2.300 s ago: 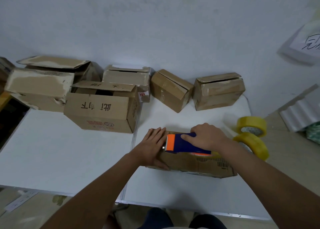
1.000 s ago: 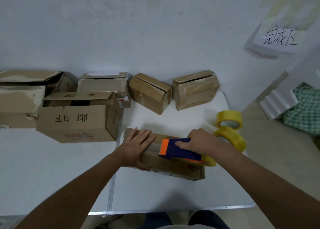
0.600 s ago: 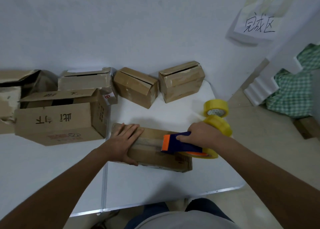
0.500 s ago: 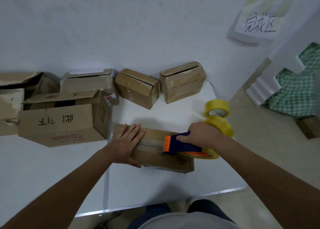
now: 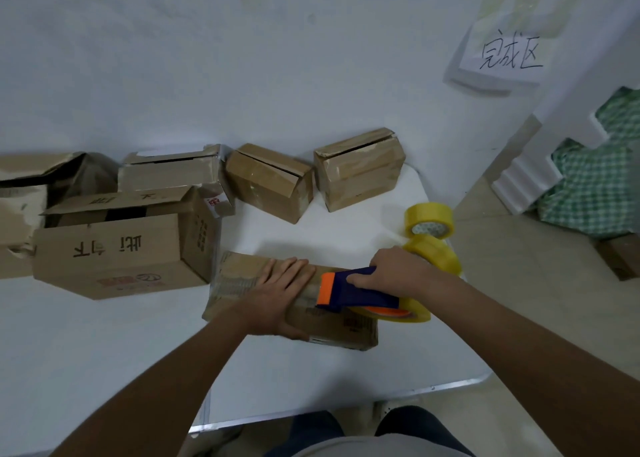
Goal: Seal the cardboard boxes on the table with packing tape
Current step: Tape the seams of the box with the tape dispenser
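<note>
Box in work: I see a flat brown cardboard box [image 5: 242, 283] lying on the white table [image 5: 104, 352], near its front-right part, just right of the large printed carton.
Left hand: my left hand [image 5: 277, 295] lies palm down on the top of this box, fingers straight and together, thumb over the near edge, pressing it.
Right hand: my right hand [image 5: 394, 271] is clamped on the blue and orange handheld tape dispenser [image 5: 349, 288], fingers curled round its body.
Dispenser: its orange front end rests on the box top just beside my left fingertips; its yellow tape roll [image 5: 412, 313] hangs past the box's right end.
Tape on box: I cannot tell how far the strip runs.
Spare tape: 2 yellow packing tape rolls [image 5: 429, 219] sit at the table's right edge, touching each other, the nearer 1 partly behind my right hand.
Other boxes: a large brown carton with black characters [image 5: 121, 255] stands left with flaps loose; 3 smaller brown boxes [image 5: 270, 183] line the wall.
Wall: a white paper sign with handwritten characters [image 5: 505, 58] hangs at upper right.
</note>
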The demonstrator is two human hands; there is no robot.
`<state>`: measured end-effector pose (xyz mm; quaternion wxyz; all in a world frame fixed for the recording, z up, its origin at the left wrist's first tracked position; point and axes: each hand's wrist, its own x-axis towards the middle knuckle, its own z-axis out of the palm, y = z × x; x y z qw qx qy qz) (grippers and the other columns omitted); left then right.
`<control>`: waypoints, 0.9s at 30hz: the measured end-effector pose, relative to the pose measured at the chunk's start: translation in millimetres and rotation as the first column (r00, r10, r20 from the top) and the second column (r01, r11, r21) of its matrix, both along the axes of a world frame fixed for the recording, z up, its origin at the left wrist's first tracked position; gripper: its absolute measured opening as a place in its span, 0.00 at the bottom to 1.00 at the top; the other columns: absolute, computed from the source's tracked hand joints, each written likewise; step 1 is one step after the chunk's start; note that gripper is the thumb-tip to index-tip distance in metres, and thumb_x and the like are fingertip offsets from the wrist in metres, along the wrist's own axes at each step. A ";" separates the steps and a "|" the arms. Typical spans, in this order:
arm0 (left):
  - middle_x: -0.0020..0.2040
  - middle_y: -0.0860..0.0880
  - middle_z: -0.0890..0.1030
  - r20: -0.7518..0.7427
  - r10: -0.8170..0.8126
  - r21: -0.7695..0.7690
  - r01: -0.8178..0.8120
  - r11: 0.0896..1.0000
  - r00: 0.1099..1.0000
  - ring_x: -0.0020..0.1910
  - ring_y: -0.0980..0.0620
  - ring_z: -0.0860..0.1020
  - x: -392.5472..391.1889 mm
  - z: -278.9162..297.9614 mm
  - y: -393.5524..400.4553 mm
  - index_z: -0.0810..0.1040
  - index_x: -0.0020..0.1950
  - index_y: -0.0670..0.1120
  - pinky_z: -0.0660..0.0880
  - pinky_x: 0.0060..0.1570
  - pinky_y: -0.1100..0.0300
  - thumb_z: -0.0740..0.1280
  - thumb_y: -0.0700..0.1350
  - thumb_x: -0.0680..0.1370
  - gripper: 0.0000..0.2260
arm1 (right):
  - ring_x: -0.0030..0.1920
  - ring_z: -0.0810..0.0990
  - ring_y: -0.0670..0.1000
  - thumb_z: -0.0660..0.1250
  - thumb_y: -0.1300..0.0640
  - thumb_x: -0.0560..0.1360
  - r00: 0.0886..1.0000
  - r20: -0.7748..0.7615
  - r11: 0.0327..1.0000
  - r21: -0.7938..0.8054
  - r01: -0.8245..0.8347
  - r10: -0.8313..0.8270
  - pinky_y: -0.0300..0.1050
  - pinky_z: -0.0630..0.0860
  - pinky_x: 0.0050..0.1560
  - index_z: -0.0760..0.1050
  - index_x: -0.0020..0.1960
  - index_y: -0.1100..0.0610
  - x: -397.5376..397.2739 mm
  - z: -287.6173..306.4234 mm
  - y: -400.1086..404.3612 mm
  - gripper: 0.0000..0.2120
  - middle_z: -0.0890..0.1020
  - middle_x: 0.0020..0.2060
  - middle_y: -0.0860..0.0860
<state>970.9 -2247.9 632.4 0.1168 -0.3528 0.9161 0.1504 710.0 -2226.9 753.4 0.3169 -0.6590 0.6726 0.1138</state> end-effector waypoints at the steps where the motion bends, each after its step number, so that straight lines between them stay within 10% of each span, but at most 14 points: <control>1: 0.82 0.49 0.42 -0.001 -0.003 -0.004 0.003 1.000 1.000 0.80 0.49 0.38 0.8 -0.9 -0.2 0.37 0.81 0.51 0.40 0.77 0.40 0.57 0.80 0.66 0.56 | 0.31 0.71 0.48 0.63 0.33 0.74 1.000 0.014 1.000 0.005 0.012 -0.013 0.40 0.64 0.30 0.71 0.36 0.57 -4.6 -2.3 1.9 0.26 0.74 0.31 0.51; 21: 0.79 0.43 0.33 0.037 0.033 -0.056 -0.031 0.998 0.999 0.78 0.46 0.32 -42.3 -2.3 38.9 0.35 0.79 0.42 0.35 0.75 0.42 0.47 0.82 0.69 0.56 | 0.31 0.73 0.49 0.64 0.37 0.76 0.968 0.204 0.989 -0.005 0.151 -0.147 0.41 0.65 0.32 0.80 0.42 0.59 -108.2 -51.8 49.8 0.25 0.77 0.32 0.54; 27: 0.81 0.37 0.49 0.073 -0.030 -0.151 0.041 0.988 0.997 0.80 0.39 0.50 -48.9 -16.2 42.7 0.52 0.80 0.38 0.49 0.74 0.41 0.48 0.76 0.76 0.48 | 0.32 0.75 0.48 0.63 0.39 0.77 0.942 0.275 0.980 -0.002 0.201 -0.193 0.38 0.66 0.32 0.79 0.42 0.59 -100.6 -65.6 66.8 0.23 0.78 0.32 0.52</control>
